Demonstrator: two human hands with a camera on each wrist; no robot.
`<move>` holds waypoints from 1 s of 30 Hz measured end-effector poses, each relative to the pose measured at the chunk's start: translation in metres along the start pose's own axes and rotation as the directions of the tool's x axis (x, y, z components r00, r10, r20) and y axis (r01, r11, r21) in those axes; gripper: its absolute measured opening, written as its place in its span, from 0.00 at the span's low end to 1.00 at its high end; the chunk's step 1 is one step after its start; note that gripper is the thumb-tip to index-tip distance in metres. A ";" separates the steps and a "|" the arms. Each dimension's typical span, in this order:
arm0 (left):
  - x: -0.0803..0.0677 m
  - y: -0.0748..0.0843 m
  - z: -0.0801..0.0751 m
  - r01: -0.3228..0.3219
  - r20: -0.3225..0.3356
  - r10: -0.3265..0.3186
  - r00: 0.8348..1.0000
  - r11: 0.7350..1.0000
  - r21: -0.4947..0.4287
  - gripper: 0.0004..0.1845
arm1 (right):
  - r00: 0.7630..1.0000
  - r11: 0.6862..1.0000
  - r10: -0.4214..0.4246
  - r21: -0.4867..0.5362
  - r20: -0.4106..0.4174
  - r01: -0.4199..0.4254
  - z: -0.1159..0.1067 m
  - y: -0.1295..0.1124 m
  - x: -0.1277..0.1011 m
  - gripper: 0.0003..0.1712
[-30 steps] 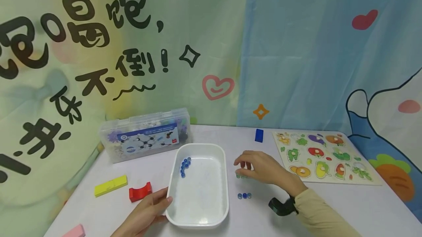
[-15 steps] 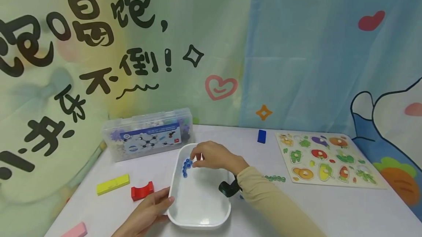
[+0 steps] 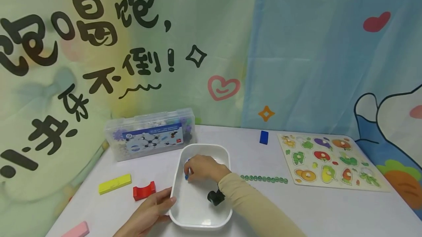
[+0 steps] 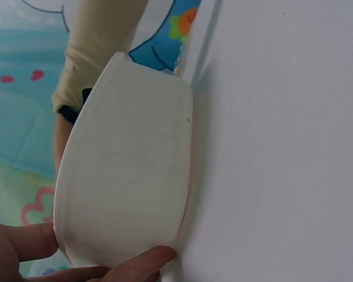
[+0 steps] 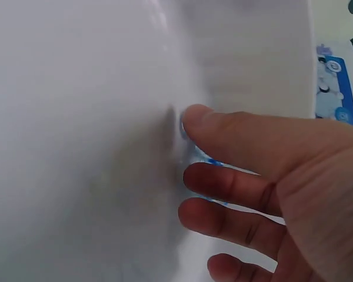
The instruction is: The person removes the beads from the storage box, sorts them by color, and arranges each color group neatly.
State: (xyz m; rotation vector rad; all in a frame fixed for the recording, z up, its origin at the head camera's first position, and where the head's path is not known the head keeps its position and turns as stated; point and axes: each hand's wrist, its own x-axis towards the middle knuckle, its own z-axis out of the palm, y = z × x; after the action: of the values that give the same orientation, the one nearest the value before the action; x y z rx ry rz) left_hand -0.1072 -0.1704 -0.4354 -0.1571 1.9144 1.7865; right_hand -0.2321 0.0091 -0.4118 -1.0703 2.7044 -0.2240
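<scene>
A white, round-cornered plastic tray is seen on the bench, its near left corner gripped by the left hand, thumb and fingers curled on the rim. Blue beads are pinched inside by the right hand. Only the right wrist view shows beads under the fingertips. One row of green beads lies beside the tray.

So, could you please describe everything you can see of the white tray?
The white tray is a shallow, rounded-corner rectangle, seemingly plastic, sitting flat on the table. The left hand holds its near left corner, thumb on the rim. The right hand reaches inside, fingertips at blue beads by the left wall.
</scene>
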 end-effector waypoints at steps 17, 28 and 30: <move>0.000 0.001 -0.001 0.022 -0.008 -0.022 1.000 1.000 0.004 0.43 | 0.996 0.997 -0.054 -0.066 -0.073 0.049 -0.005 0.001 -0.007 0.07; 0.003 0.002 0.002 0.097 -0.065 -0.093 0.994 0.994 0.054 0.44 | 0.974 0.987 -0.120 0.086 -0.195 0.138 -0.052 0.027 -0.069 0.09; 0.003 0.003 0.001 0.101 -0.058 -0.098 0.993 0.993 0.059 0.45 | 0.968 0.987 -0.108 0.094 -0.228 0.132 -0.057 0.036 -0.085 0.08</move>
State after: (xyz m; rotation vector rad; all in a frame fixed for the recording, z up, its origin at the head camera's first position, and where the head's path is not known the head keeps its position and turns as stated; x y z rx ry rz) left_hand -0.1108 -0.1682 -0.4343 -0.2780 1.9623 1.6716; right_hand -0.2102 0.0975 -0.3516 -1.2460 2.7828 -0.5357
